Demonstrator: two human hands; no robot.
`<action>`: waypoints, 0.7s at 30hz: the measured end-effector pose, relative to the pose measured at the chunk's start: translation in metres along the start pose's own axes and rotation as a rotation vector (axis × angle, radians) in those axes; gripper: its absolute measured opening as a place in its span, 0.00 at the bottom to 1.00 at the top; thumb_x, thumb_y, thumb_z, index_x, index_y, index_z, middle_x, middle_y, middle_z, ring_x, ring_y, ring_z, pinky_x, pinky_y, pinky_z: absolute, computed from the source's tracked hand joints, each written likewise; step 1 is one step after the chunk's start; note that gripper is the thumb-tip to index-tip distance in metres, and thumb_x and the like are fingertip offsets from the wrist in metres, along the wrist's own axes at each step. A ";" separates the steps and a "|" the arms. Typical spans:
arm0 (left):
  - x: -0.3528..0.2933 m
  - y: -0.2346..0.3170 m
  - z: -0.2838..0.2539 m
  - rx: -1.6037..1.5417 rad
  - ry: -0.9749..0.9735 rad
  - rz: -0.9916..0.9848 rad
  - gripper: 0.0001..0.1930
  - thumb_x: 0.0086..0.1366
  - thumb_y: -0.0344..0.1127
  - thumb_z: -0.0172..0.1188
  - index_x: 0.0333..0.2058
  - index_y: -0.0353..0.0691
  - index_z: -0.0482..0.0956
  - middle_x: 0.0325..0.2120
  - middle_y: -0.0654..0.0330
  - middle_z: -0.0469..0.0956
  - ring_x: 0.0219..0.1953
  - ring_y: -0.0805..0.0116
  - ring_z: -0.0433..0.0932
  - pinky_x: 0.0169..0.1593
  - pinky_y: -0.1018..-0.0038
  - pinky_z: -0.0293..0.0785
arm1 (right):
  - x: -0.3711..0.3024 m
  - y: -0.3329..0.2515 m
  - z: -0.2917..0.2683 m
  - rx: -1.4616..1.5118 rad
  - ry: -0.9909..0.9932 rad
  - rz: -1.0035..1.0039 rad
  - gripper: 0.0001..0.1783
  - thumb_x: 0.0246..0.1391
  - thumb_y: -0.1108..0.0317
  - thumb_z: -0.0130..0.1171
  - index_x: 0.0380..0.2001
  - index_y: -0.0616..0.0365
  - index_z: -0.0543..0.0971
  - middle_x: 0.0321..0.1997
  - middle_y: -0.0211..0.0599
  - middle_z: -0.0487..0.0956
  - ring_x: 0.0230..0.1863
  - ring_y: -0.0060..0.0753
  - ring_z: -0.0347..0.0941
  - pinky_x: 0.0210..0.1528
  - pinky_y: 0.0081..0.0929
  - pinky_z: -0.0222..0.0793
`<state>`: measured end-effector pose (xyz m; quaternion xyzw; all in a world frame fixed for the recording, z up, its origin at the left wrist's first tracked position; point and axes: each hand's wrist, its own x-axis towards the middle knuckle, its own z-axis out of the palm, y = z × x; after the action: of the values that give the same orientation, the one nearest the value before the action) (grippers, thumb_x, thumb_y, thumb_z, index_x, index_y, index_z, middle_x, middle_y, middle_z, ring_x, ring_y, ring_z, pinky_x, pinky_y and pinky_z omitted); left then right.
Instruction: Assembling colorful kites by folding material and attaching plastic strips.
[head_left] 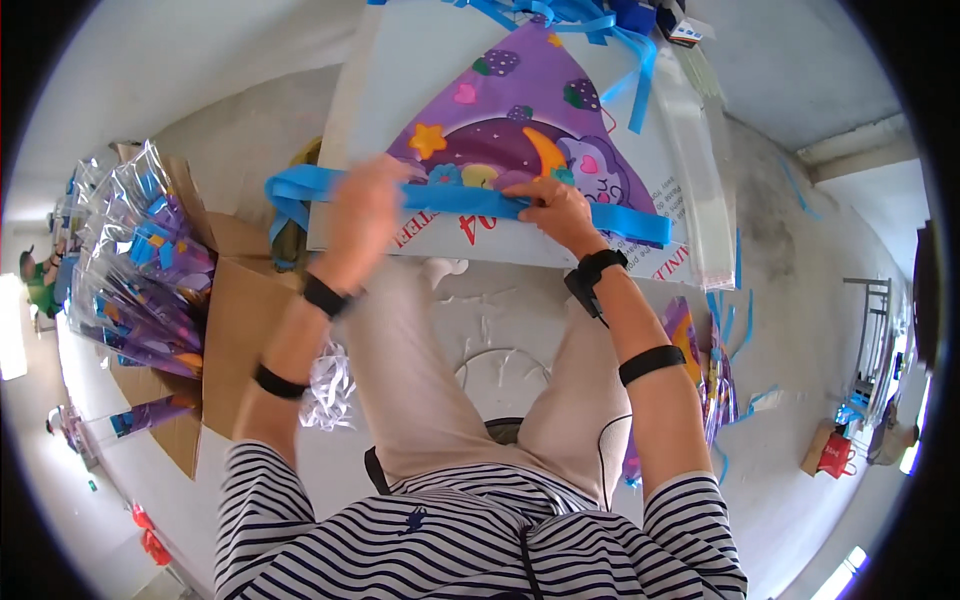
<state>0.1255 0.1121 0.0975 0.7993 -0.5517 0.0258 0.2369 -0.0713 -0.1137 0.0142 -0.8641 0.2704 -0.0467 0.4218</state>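
A purple triangular sheet (480,110) printed with cartoon figures, stars and berries lies with its point away from me. Along its wide near edge runs a flat blue ribbon (450,200), which sticks out past both corners and loops at the left end. My right hand (562,212) has its thumb and fingers closed on the ribbon near the middle of that edge. Over the left part of the ribbon is my left hand (370,215), smeared by motion, so its fingers cannot be made out.
Beneath the sheet is a white board (375,100). More blue ribbons (640,85) and clear plastic sleeves (705,200) lie on it. At left stands a cardboard box (240,330) beside packed purple items (160,270) in clear plastic. White shredded strips (328,385) lie by my left leg.
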 end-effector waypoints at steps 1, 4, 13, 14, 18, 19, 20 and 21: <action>-0.027 0.009 0.035 -0.089 0.083 0.137 0.18 0.53 0.22 0.60 0.46 0.35 0.79 0.46 0.49 0.78 0.51 0.49 0.77 0.55 0.60 0.73 | 0.005 -0.014 0.006 0.011 -0.012 -0.033 0.25 0.41 0.73 0.69 0.46 0.37 0.87 0.32 0.27 0.80 0.31 0.25 0.76 0.38 0.25 0.72; -0.032 0.078 0.078 -0.167 -0.021 0.102 0.21 0.52 0.23 0.62 0.48 0.33 0.77 0.50 0.51 0.76 0.55 0.50 0.74 0.57 0.59 0.71 | 0.004 -0.009 0.011 -0.018 0.072 -0.096 0.26 0.40 0.72 0.69 0.47 0.37 0.87 0.32 0.27 0.81 0.32 0.26 0.77 0.39 0.26 0.72; -0.027 0.081 0.120 -0.010 -0.004 0.003 0.26 0.55 0.30 0.68 0.53 0.31 0.76 0.56 0.51 0.73 0.58 0.48 0.69 0.61 0.57 0.67 | -0.001 -0.005 0.016 -0.055 0.145 -0.093 0.23 0.41 0.67 0.66 0.45 0.34 0.86 0.44 0.33 0.84 0.47 0.40 0.80 0.49 0.35 0.77; -0.029 0.078 0.120 -0.005 -0.010 -0.009 0.26 0.54 0.31 0.69 0.53 0.32 0.76 0.56 0.51 0.73 0.58 0.48 0.70 0.61 0.58 0.67 | 0.000 -0.007 0.020 -0.041 0.152 -0.083 0.23 0.41 0.66 0.66 0.45 0.33 0.86 0.44 0.33 0.84 0.47 0.41 0.80 0.48 0.36 0.77; -0.028 0.079 0.126 -0.001 0.023 0.028 0.30 0.52 0.34 0.72 0.54 0.33 0.75 0.54 0.52 0.74 0.57 0.49 0.70 0.60 0.58 0.68 | -0.010 -0.006 0.014 0.172 0.269 -0.051 0.19 0.45 0.66 0.65 0.44 0.47 0.85 0.38 0.41 0.83 0.42 0.45 0.80 0.46 0.36 0.77; -0.025 0.077 0.128 -0.007 0.021 0.042 0.30 0.52 0.34 0.72 0.54 0.33 0.75 0.54 0.52 0.74 0.57 0.49 0.70 0.60 0.58 0.68 | -0.015 -0.005 0.008 0.201 0.253 -0.022 0.20 0.46 0.63 0.68 0.46 0.52 0.84 0.41 0.42 0.83 0.48 0.47 0.78 0.51 0.41 0.74; -0.027 0.073 0.127 0.000 0.015 0.020 0.30 0.52 0.35 0.72 0.54 0.33 0.75 0.54 0.52 0.74 0.57 0.48 0.70 0.59 0.58 0.68 | -0.021 -0.013 0.001 0.205 0.253 -0.023 0.20 0.46 0.63 0.68 0.46 0.52 0.84 0.41 0.42 0.83 0.48 0.47 0.78 0.51 0.41 0.74; -0.028 0.071 0.126 0.002 0.006 0.004 0.31 0.52 0.35 0.72 0.55 0.34 0.75 0.54 0.53 0.74 0.57 0.48 0.70 0.59 0.58 0.68 | -0.029 -0.018 -0.009 0.015 0.232 -0.026 0.25 0.48 0.58 0.68 0.51 0.54 0.82 0.49 0.44 0.80 0.56 0.50 0.72 0.58 0.47 0.69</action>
<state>0.0237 0.0655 0.0020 0.7985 -0.5524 0.0293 0.2377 -0.0910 -0.0960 0.0380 -0.8531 0.3060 -0.1538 0.3936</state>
